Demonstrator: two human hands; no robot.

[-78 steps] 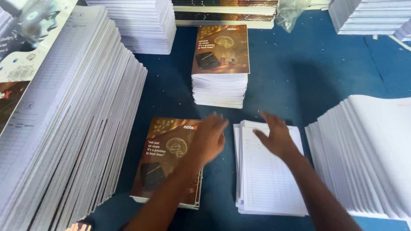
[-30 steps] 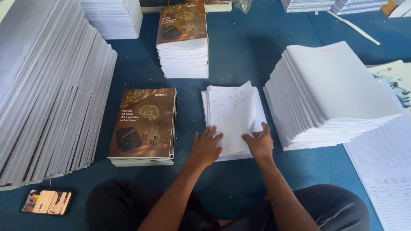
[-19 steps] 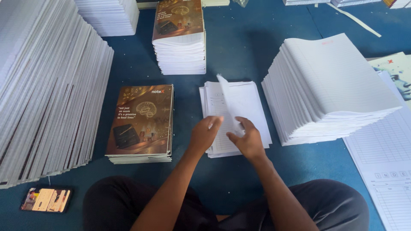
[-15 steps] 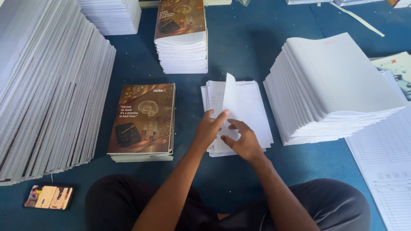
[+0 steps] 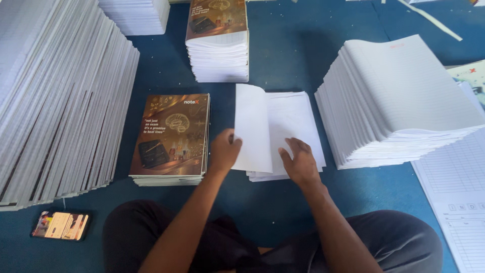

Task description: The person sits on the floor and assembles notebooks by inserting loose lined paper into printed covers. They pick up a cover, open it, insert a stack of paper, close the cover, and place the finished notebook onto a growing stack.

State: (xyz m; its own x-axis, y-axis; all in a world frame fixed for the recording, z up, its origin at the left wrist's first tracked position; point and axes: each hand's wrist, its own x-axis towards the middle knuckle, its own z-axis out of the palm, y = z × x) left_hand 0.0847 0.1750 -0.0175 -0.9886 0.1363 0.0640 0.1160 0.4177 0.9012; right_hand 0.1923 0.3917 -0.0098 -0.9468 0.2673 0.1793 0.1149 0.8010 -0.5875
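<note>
The person sits cross-legged on the blue floor (image 5: 283,45), and the low stack of white ruled sheets (image 5: 298,126) lies at the middle of the frame, right in front of the knees. The left hand (image 5: 224,150) has pinched the left edge of a lifted sheet (image 5: 252,126), fingers closed on it, so the paper stands up and curls over above the stack. The right hand (image 5: 299,161) lies flat and open on the stack's lower edge, just right of the lifted sheet, pressing the pages beneath and gripping nothing.

Just left of the left hand is a short pile of brown-covered notebooks (image 5: 171,136), near the sheets but not touching them. A taller pile of the same notebooks (image 5: 217,40) sits at the upper middle. A fanned heap of ruled paper (image 5: 404,96) fills the right side, a long slanting bank of paper (image 5: 55,96) the left. A phone (image 5: 60,225) lies at lower left.
</note>
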